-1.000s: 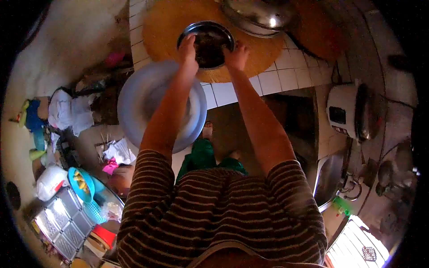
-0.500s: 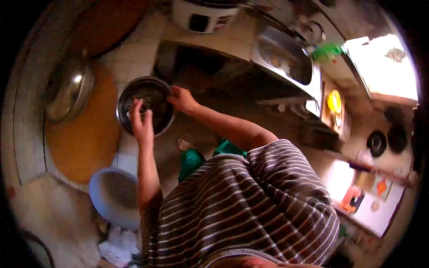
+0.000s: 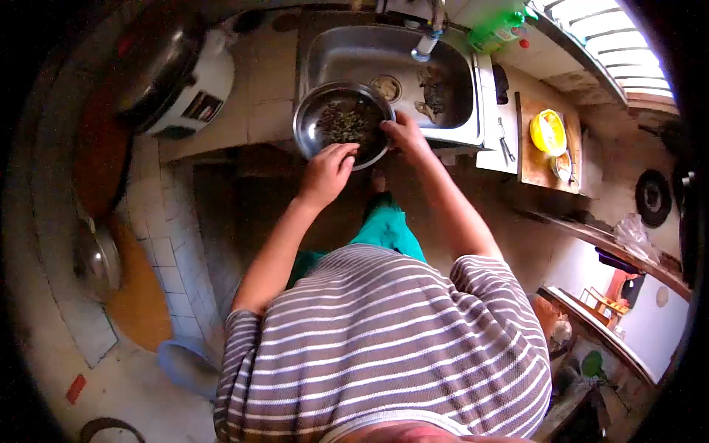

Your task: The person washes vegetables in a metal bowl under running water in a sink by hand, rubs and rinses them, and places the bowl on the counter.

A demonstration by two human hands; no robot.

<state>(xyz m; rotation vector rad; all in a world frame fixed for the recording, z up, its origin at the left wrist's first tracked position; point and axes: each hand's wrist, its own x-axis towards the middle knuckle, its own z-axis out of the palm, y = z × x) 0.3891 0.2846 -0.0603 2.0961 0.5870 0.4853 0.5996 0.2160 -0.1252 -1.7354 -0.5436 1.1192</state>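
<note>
A shiny metal bowl [image 3: 304,131] is held over the near edge of the sink, with small dark greenish-brown bits [image 3: 343,124] lying inside it. My right hand [image 3: 405,134] grips the bowl's right rim, thumb on top. At the near rim is my left hand [image 3: 329,173], its fingers bent over the edge and the thumb apparently outside. The fingertips lie close to the bits; whether they touch them I cannot tell. The metal sink [image 3: 325,55] lies beyond, with the tap [image 3: 426,48] above it and dark wet scraps [image 3: 436,92] on its floor.
A green bottle [image 3: 496,33] stands behind the sink. To the right are a knife [image 3: 505,140] and a cutting board [image 3: 533,166] carrying a yellow basket [image 3: 547,133]. A rice cooker [image 3: 214,88] sits on the left counter, and a blue basin [image 3: 185,369] is on the floor.
My body has turned right, bringing the bowl from the left-hand counter to the sink. My left hand, earlier over the bowl's inside with fingers spread, is now at its near rim.
</note>
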